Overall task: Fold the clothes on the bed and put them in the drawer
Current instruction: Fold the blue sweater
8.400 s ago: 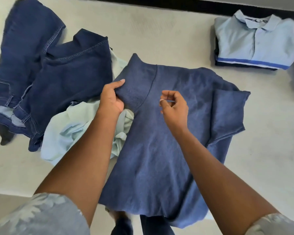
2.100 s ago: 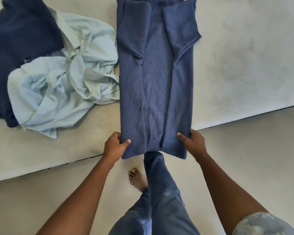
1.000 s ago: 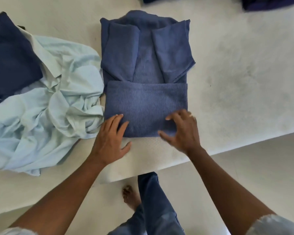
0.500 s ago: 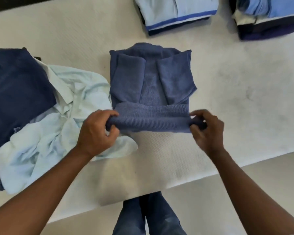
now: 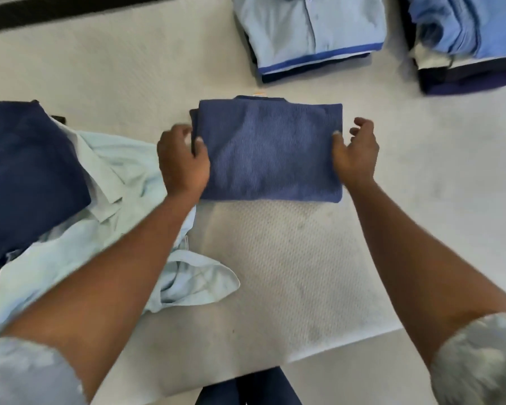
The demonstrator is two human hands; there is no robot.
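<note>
The left hand (image 5: pixel 184 159) grips the folded blue sweater (image 5: pixel 269 150) by the edge, thumb on top. The sweater lies flat on the bed (image 5: pixel 275 258) between both hands. The right hand (image 5: pixel 355 153) is loose and empty, its thumb touching the opposite edge. Squaring both sides evenly should keep the fold tidy.

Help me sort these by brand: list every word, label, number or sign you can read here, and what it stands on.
No text can be read.
Small orange tag at the far edge of the folded blue sweater: too small and blurred to read.
Folded light blue polo: buttons and a blue stripe, no lettering in view.
</note>
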